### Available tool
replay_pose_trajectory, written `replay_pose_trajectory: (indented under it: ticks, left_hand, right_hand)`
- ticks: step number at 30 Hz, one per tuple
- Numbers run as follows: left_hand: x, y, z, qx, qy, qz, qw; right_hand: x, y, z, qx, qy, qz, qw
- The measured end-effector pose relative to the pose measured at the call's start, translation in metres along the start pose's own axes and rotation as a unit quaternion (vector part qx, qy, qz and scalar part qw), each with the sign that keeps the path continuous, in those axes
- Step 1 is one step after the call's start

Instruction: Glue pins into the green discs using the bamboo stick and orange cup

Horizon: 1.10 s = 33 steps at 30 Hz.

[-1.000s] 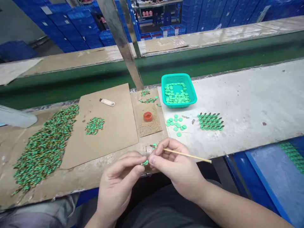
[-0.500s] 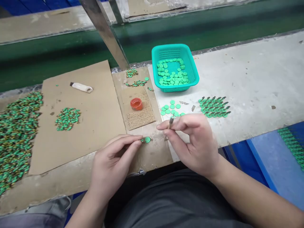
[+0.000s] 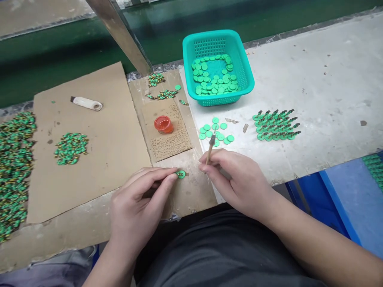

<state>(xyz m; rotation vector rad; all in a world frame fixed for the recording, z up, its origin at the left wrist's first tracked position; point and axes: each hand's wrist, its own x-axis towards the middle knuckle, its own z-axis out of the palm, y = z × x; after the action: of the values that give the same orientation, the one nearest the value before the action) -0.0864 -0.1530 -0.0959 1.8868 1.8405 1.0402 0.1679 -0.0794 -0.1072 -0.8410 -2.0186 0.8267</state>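
My left hand point(image 3: 143, 199) is closed in a pinch on a small dark-and-green piece. A round green disc point(image 3: 181, 174) shows at its fingertips, with the piece lying against it; whether the two are joined I cannot tell. My right hand point(image 3: 236, 179) is closed around a thin wooden stick point(image 3: 209, 154), which points up and has a dark end. Just beyond that end lie several loose green discs point(image 3: 223, 126). An open red cup point(image 3: 163, 124) stands on a piece of cardboard point(image 3: 170, 148) ahead of my left hand.
A turquoise basket point(image 3: 248, 81) of green discs stands at the back. To its right front are rows of discs bearing dark pieces point(image 3: 277, 125). A large heap of small green-and-gold pieces point(image 3: 16, 171) covers the far left. A white tube point(image 3: 86, 103) lies on cardboard.
My right hand has turned and lowered slightly, so more of the stick shows. My left hand keeps its pinch beside the disc. The camera view has shifted a little.
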Motion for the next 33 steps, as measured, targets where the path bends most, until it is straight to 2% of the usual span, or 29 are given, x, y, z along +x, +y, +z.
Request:
replay_pose_trajectory:
  ticks: [6, 14, 21, 27, 30, 33]
  left_hand:
    - [-0.004, 0.001, -0.002, 0.013, 0.011, -0.021, 1.0]
    - [-0.001, 0.001, -0.005, 0.044, -0.004, -0.014, 0.999]
    - [0.005, 0.006, -0.005, 0.066, -0.008, 0.052, 0.996]
    - [0.002, 0.004, -0.002, 0.065, -0.008, 0.114, 0.991]
    - [0.0, 0.0, 0.0, 0.046, -0.007, 0.119, 0.992]
    - [0.0, -0.001, 0.003, 0.036, 0.003, 0.114, 0.993]
  right_hand:
    - [0.001, 0.0, -0.001, -0.014, -0.019, -0.004, 1.0]
    - [0.0, 0.0, -0.001, -0.01, -0.02, 0.002, 1.0]
    - [-0.002, 0.0, -0.001, -0.027, -0.02, -0.01, 0.999]
    - [0.003, -0.003, -0.013, -0.049, -0.074, -0.013, 0.996]
    - [0.012, -0.006, -0.016, -0.025, -0.094, 0.008, 0.995]
    - [0.021, -0.006, -0.009, 0.023, -0.081, 0.026, 0.996]
